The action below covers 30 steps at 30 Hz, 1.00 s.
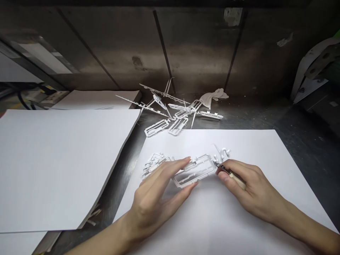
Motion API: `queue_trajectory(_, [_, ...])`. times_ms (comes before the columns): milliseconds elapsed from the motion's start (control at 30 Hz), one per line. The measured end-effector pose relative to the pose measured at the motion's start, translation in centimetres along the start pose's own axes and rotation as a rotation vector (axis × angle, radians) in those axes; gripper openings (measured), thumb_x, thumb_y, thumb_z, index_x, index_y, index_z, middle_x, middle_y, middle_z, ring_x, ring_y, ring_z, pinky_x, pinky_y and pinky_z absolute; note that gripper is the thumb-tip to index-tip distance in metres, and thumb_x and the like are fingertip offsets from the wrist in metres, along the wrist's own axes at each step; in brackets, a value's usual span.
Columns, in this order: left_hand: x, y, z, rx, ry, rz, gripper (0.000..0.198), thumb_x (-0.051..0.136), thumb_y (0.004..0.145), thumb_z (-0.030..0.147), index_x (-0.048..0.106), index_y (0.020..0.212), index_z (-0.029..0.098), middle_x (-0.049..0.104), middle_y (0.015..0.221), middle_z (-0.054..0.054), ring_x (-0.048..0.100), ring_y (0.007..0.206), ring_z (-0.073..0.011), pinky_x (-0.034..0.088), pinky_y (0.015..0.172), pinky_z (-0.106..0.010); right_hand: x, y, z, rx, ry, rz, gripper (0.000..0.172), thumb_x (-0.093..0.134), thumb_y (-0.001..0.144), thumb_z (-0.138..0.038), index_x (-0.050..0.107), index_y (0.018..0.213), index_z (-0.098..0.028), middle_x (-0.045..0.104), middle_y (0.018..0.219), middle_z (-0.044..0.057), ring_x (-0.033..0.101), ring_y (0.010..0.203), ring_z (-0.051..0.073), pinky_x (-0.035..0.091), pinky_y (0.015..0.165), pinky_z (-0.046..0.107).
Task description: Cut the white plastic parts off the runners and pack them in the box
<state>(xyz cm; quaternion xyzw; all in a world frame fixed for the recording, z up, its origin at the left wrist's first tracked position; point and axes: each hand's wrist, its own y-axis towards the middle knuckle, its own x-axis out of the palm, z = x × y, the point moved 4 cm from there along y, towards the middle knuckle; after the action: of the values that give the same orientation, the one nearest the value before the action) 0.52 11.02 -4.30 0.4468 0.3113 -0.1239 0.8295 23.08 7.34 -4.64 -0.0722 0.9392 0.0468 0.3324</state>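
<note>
Between the thumb and fingers of my left hand [156, 198] is a white rectangular plastic frame [198, 171] with thin bars across it. My right hand [252, 187] is closed around small cutting pliers [233, 177] with a pale handle. The tips of the pliers meet the right end of the frame, where a white curved plastic piece [224, 153] sticks out at the back. Whether the jaws are closed on the plastic is too small to tell. Several similar white frame parts [155, 163] lie on the paper, partly behind my left hand.
A white paper sheet [225, 219] covers the metal table [255, 113] under my hands. To the left lies a thick stack of large white sheets [61, 159]. White plastic sprues [177, 113] are piled behind, beside a crumpled white glove-like item [214, 97]. A metal wall [127, 49] closes the back.
</note>
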Motion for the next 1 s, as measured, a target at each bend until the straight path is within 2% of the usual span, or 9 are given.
queue_trajectory(233, [0.8, -0.4, -0.2, -0.017, -0.035, -0.020, 0.053, 0.080, 0.087, 0.008, 0.059, 0.135, 0.009, 0.073, 0.116, -0.009, 0.071, 0.102, -0.0143, 0.056, 0.097, -0.023, 0.1, -0.6, 0.4, 0.033, -0.065, -0.001, 0.038, 0.044, 0.109, -0.042, 0.050, 0.078, -0.022, 0.050, 0.068, -0.005, 0.046, 0.060, 0.010, 0.035, 0.058, 0.026])
queue_trajectory(367, [0.9, -0.4, 0.0, -0.016, -0.011, -0.030, 0.051, 0.079, 0.088, 0.010, 0.059, 0.134, 0.009, 0.074, 0.116, -0.009, 0.072, 0.101, -0.0141, 0.055, 0.097, -0.022, 0.2, -0.6, 0.8, -0.012, -0.093, 0.046, 0.041, 0.047, 0.109, -0.042, 0.045, 0.073, -0.021, 0.043, 0.061, -0.006, 0.040, 0.054, 0.008, 0.031, 0.053, 0.025])
queue_trajectory(433, [0.5, -0.2, 0.0, -0.017, 0.044, -0.063, 0.048, 0.076, 0.091, 0.013, 0.058, 0.135, 0.012, 0.074, 0.117, -0.009, 0.073, 0.103, -0.0154, 0.055, 0.098, -0.023, -0.1, -0.5, 1.0, -0.057, -0.123, 0.082, 0.038, 0.049, 0.108, -0.042, 0.050, 0.076, -0.021, 0.046, 0.064, -0.006, 0.042, 0.055, 0.009, 0.032, 0.054, 0.025])
queue_trajectory(533, [-0.9, 0.2, -0.8, -0.118, 0.190, -0.093, 0.042, 0.069, 0.096, 0.024, 0.056, 0.135, 0.015, 0.073, 0.122, -0.011, 0.073, 0.108, -0.0203, 0.057, 0.099, -0.029, -0.5, -0.2, 1.2, -0.151, -0.191, 0.099, 0.023, 0.057, 0.105, -0.041, 0.063, 0.095, -0.021, 0.059, 0.080, -0.001, 0.054, 0.068, 0.012, 0.040, 0.064, 0.027])
queue_trajectory(600, [-1.9, 0.2, -1.8, -0.235, 0.297, -0.113, 0.041, 0.064, 0.098, 0.036, 0.053, 0.132, 0.016, 0.071, 0.128, -0.014, 0.071, 0.114, -0.0267, 0.059, 0.098, -0.037, -0.6, 0.0, 1.2, -0.181, -0.265, 0.047, 0.019, 0.063, 0.102, -0.040, 0.065, 0.107, -0.022, 0.063, 0.091, 0.003, 0.059, 0.080, 0.017, 0.045, 0.075, 0.032])
queue_trajectory(733, [-2.3, -0.6, -3.7, -0.296, 0.483, -0.271, 0.045, 0.055, 0.096, 0.055, 0.055, 0.115, 0.015, 0.061, 0.139, -0.027, 0.060, 0.132, -0.0418, 0.060, 0.096, -0.051, -0.1, -0.3, 1.9, -0.149, -0.351, -0.088, 0.038, 0.070, 0.096, -0.051, 0.065, 0.126, -0.029, 0.062, 0.119, 0.009, 0.058, 0.114, 0.028, 0.048, 0.099, 0.048])
queue_trajectory(800, [-2.1, -1.2, -4.4, -0.301, 0.536, -0.343, 0.050, 0.057, 0.092, 0.059, 0.056, 0.111, 0.013, 0.057, 0.142, -0.033, 0.056, 0.136, -0.0452, 0.059, 0.096, -0.053, -0.1, -0.4, 2.8, -0.130, -0.299, -0.072, 0.044, 0.066, 0.098, -0.052, 0.060, 0.137, -0.033, 0.057, 0.131, 0.010, 0.055, 0.126, 0.028, 0.047, 0.107, 0.050])
queue_trajectory(933, [-2.2, -2.3, -5.7, -0.406, 0.500, -0.510, 0.069, 0.056, 0.092, 0.062, 0.053, 0.128, 0.004, 0.066, 0.128, -0.032, 0.065, 0.124, -0.0444, 0.058, 0.095, -0.053, -1.6, 1.7, 4.4, -0.071, -0.256, 0.112, 0.038, 0.057, 0.105, -0.043, 0.058, 0.142, -0.036, 0.056, 0.138, 0.008, 0.057, 0.130, 0.025, 0.050, 0.110, 0.046])
queue_trajectory(1000, [-2.4, -2.7, -6.2, -0.471, 0.456, -0.557, 0.064, 0.053, 0.092, 0.059, 0.058, 0.124, 0.004, 0.073, 0.109, -0.027, 0.071, 0.105, -0.0446, 0.060, 0.085, -0.054, -2.1, 3.4, 3.5, -0.038, -0.376, 0.112, 0.040, 0.057, 0.106, -0.036, 0.059, 0.145, -0.031, 0.057, 0.139, 0.012, 0.057, 0.133, 0.028, 0.049, 0.112, 0.049])
